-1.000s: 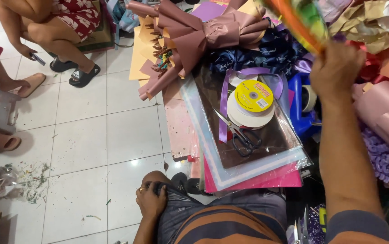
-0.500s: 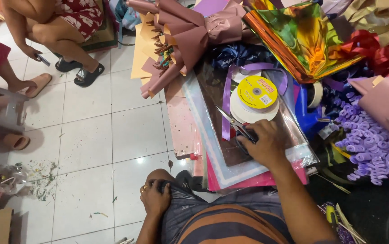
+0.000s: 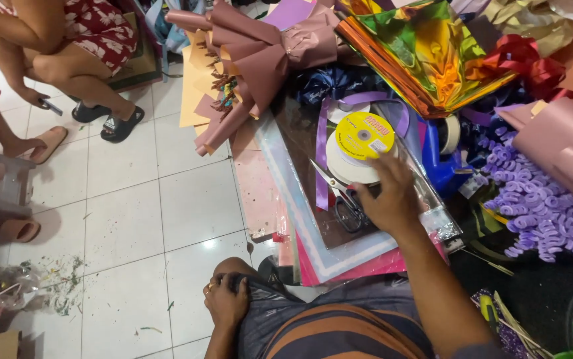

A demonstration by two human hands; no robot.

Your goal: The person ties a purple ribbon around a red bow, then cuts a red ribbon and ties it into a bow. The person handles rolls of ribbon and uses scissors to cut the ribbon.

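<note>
Your right hand [image 3: 389, 199] is closing around grey-handled steel scissors [image 3: 341, 196] lying beside the yellow-labelled white ribbon spool [image 3: 359, 149] on stacked paper; your left hand [image 3: 225, 302] is gripping your knee; the open blades risk snagging that wrapping.

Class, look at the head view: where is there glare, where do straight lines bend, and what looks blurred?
Head view: glare on the foil wrap and floor tiles; tile lines bow towards the edges, a wide-lens effect; the right hand by the scissors is slightly soft.

Glossy metal scissors [image 3: 340, 193] lie at nine o'clock of a smooth ribbon spool [image 3: 359, 153]. At one o'clock, shiny iridescent foil [image 3: 433, 53]; the mauve wrap [image 3: 266, 53] looks matt, perhaps paper.
</note>
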